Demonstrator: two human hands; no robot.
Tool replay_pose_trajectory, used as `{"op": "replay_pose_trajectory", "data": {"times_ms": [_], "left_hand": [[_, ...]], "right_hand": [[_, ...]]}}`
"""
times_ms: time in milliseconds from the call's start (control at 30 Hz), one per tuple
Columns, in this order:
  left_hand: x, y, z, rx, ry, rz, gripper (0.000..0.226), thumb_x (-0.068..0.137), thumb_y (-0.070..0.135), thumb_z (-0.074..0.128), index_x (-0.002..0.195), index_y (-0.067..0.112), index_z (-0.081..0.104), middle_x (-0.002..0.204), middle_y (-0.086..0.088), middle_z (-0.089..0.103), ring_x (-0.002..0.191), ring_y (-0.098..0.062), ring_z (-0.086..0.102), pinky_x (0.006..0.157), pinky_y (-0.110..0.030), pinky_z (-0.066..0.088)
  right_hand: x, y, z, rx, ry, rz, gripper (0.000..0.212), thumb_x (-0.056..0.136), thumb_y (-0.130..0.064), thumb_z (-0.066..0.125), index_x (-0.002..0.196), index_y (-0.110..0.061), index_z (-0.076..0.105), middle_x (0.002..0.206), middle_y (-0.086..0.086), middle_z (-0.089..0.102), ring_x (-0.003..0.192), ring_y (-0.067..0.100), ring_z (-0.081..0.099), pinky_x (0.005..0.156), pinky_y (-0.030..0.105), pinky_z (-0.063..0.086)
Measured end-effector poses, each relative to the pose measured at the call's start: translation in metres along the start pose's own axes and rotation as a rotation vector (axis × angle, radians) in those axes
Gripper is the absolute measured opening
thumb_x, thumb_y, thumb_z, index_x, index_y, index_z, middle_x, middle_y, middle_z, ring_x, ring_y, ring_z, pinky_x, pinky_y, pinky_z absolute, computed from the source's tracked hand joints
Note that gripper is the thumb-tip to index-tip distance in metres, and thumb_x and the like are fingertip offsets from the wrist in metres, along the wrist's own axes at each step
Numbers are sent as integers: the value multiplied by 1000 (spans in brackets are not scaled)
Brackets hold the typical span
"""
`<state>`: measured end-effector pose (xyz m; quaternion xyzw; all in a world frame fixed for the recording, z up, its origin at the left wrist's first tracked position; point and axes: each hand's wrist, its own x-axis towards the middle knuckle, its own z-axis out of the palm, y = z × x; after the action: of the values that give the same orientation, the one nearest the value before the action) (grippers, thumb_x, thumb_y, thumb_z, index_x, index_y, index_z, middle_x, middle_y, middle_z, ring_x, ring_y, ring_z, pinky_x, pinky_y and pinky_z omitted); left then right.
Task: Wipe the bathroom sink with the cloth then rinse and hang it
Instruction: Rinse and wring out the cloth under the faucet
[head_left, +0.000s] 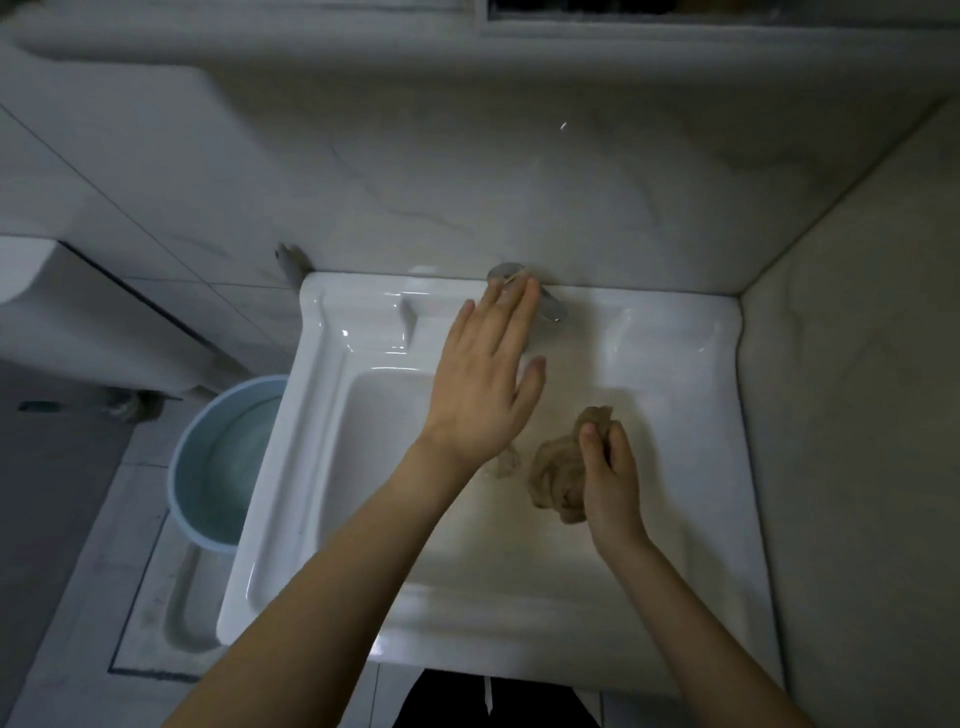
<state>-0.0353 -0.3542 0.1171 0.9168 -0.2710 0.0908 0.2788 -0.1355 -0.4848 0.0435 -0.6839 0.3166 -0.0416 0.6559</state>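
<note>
A white square sink (332, 415) fills the middle of the head view. My right hand (610, 478) grips a bunched-up brown cloth (558, 475) over the basin's right half. My left hand (485, 384) is stretched flat with straight fingers, its fingertips on or just over the chrome tap (550, 304) at the sink's back edge. The hand hides most of the tap. I cannot tell whether water is running.
A light blue bucket (218, 467) holding water stands on the floor left of the sink. Tiled walls close in behind and on the right. A white toilet tank (78, 312) is at the far left. Dark clothing shows under the sink's front edge.
</note>
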Motion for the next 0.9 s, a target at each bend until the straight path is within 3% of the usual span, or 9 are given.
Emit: {"op": "replay_pose_trajectory", "data": {"times_ms": [100, 300, 400, 467, 533, 600, 667, 767, 900], "left_hand": [[18, 5, 16, 131, -143, 56, 63, 99, 38, 33, 154, 8, 25, 161, -8, 29, 151, -24, 18, 124, -38, 6], [5, 3, 33, 236, -278, 105, 64, 97, 41, 29, 151, 6, 31, 158, -11, 34, 149, -29, 24, 123, -44, 15], [11, 16, 23, 201, -333, 75, 60, 101, 38, 34, 152, 8, 30, 158, -9, 35, 148, -28, 25, 120, -36, 21], [9, 27, 6, -79, -234, -69, 45, 99, 30, 45, 142, 14, 46, 137, 0, 55, 129, -22, 49, 95, -23, 38], [-5, 34, -6, -393, -95, -294, 31, 96, 27, 52, 125, 20, 59, 118, 7, 63, 108, -15, 59, 79, -18, 42], [-23, 36, -9, -791, -172, -667, 39, 89, 43, 58, 120, 21, 63, 114, -1, 68, 111, -21, 62, 91, -22, 47], [-37, 38, -7, -1245, -406, -902, 66, 87, 64, 50, 130, 14, 59, 122, -10, 68, 119, -32, 61, 105, -41, 45], [-38, 52, -12, -1634, -499, -883, 79, 96, 68, 25, 132, 6, 58, 127, -20, 64, 119, -34, 61, 99, -45, 47], [-23, 61, -23, -1733, -296, -899, 61, 93, 60, 45, 122, 10, 65, 129, -24, 62, 123, -32, 60, 106, -44, 46]], "right_hand": [[-7, -5, -13, 39, 15, -4, 32, 99, -31, 49, 88, -1, 46, 77, 10, 51, 69, 17, 51, 66, 32, 42], [-18, -18, -30, 100, 31, 0, 30, 99, -31, 50, 86, -4, 50, 80, 6, 54, 73, 13, 52, 68, 30, 43], [-24, -37, -39, 146, -1, -12, 31, 98, -31, 52, 88, -1, 51, 81, 8, 54, 77, 18, 52, 73, 34, 42], [-28, -54, -46, 188, -22, -29, 29, 98, -29, 52, 84, -3, 52, 82, 8, 55, 78, 19, 53, 74, 36, 43], [-34, -76, -49, 248, -64, -48, 25, 97, -29, 53, 85, -8, 58, 88, 9, 59, 85, 22, 57, 80, 40, 47], [-39, -97, -50, 363, -121, -55, 20, 96, -30, 53, 95, -13, 65, 97, 8, 65, 94, 22, 63, 86, 40, 51], [-43, -116, -46, 495, -182, -42, 31, 92, -34, 53, 112, -12, 63, 105, 7, 69, 99, 20, 67, 84, 33, 55], [-44, -131, -37, 560, -257, 44, 41, 94, -37, 47, 119, -7, 61, 108, 12, 70, 101, 23, 68, 82, 32, 55], [-50, -123, -21, 405, -308, 183, 34, 99, -21, 42, 114, -1, 65, 112, 19, 69, 109, 28, 65, 93, 37, 52]]}}
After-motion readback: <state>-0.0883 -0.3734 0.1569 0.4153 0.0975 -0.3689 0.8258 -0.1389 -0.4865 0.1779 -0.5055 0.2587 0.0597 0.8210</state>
